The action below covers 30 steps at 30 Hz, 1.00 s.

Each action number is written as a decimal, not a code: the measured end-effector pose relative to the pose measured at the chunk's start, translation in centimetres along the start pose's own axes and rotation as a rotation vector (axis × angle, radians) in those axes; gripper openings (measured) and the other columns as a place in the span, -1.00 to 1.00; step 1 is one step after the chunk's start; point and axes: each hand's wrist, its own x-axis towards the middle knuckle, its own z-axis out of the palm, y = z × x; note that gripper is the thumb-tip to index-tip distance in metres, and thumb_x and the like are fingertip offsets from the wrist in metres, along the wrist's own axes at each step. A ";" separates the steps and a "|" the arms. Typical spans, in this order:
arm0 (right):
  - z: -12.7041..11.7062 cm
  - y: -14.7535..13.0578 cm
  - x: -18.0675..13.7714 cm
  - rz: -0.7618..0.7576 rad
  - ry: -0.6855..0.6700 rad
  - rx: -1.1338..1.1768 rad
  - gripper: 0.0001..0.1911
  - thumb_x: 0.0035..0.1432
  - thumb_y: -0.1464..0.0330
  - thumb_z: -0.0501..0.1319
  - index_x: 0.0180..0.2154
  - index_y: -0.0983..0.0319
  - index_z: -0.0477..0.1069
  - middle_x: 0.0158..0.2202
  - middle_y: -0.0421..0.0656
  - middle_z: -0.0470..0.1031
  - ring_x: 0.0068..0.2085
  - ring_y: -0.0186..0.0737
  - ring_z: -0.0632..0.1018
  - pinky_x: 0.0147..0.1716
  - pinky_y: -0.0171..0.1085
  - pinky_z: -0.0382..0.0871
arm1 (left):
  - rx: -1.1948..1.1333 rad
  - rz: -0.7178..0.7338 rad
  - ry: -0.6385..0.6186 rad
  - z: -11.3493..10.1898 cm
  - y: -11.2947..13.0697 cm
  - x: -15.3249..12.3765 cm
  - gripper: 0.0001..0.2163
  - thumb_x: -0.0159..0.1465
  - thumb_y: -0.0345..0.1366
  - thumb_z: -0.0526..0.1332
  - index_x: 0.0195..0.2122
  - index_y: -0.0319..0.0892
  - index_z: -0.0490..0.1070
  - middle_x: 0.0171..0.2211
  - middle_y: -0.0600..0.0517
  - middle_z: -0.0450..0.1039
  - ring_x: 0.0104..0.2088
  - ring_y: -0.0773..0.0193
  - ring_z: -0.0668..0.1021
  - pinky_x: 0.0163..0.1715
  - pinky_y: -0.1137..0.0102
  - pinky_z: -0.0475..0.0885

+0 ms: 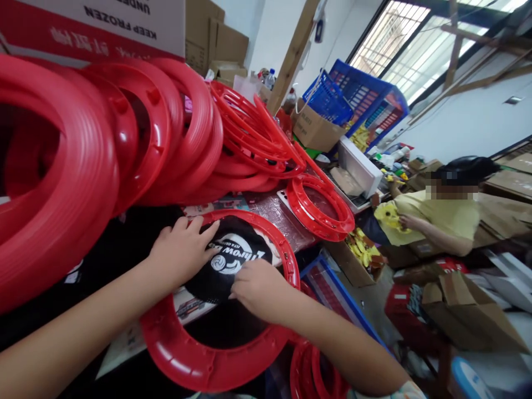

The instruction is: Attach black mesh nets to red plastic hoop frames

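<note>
A red plastic ring [178, 368] lies flat before me, tilted across the work surface. Inside it is a black cloth [245, 235] printed with white lettering and a ball emblem. My left hand [183, 252] rests over the ring's upper left rim and the cloth, its fingers spread. At the cloth's right side, my right hand [261, 288] has its fingers curled and pressed together on the cloth's edge. The part of the cloth under both hands is hidden.
Thick red rings [195, 138] stand in a row at the left; thinner red rings [320, 208] lie beyond. A blue crate [332, 299] stands low at the right. A seated person [449, 216] in yellow holds a yellow piece, near cardboard boxes [469, 305].
</note>
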 end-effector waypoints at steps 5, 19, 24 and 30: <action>-1.6 -1.0 -0.7 -0.114 -0.049 0.129 -0.70 0.24 0.19 0.15 -0.30 0.27 0.53 -0.36 -0.12 0.56 -0.27 -0.21 0.49 -0.25 -0.27 0.29 | -0.042 0.014 0.032 -0.4 -0.3 1.3 -0.58 0.27 -0.06 0.04 -0.01 -0.20 0.46 0.13 -0.34 0.28 0.01 -0.28 0.40 -0.24 0.00 0.41; -1.8 7.8 7.0 0.476 0.352 0.317 -0.81 0.14 0.29 0.26 -0.29 0.29 0.52 -0.23 -0.08 0.45 -0.16 -0.21 0.40 -0.07 -0.21 0.22 | -0.415 0.068 0.070 2.4 -0.8 5.4 -0.76 0.29 -0.33 -0.01 -0.12 -0.26 0.35 -0.12 -0.19 0.45 -0.05 0.03 0.48 -0.04 0.18 0.38; -1.7 8.3 7.7 0.464 0.376 0.379 -0.90 0.15 0.41 0.23 -0.36 0.29 0.50 -0.25 -0.12 0.46 -0.17 -0.26 0.41 -0.05 -0.22 0.20 | -0.459 0.057 0.094 3.0 -1.2 5.2 -0.81 0.26 -0.31 0.04 -0.16 -0.24 0.31 -0.14 -0.16 0.43 -0.09 0.05 0.48 -0.06 0.17 0.39; -1.9 8.5 8.1 0.525 0.393 0.401 -0.89 0.13 0.40 0.21 -0.42 0.22 0.49 -0.21 -0.16 0.47 -0.11 -0.21 0.42 -0.04 -0.18 0.23 | -0.470 0.065 0.113 3.5 -1.4 5.1 -0.84 0.24 -0.29 0.07 -0.22 -0.23 0.33 -0.19 -0.16 0.42 -0.12 -0.02 0.46 -0.08 0.10 0.38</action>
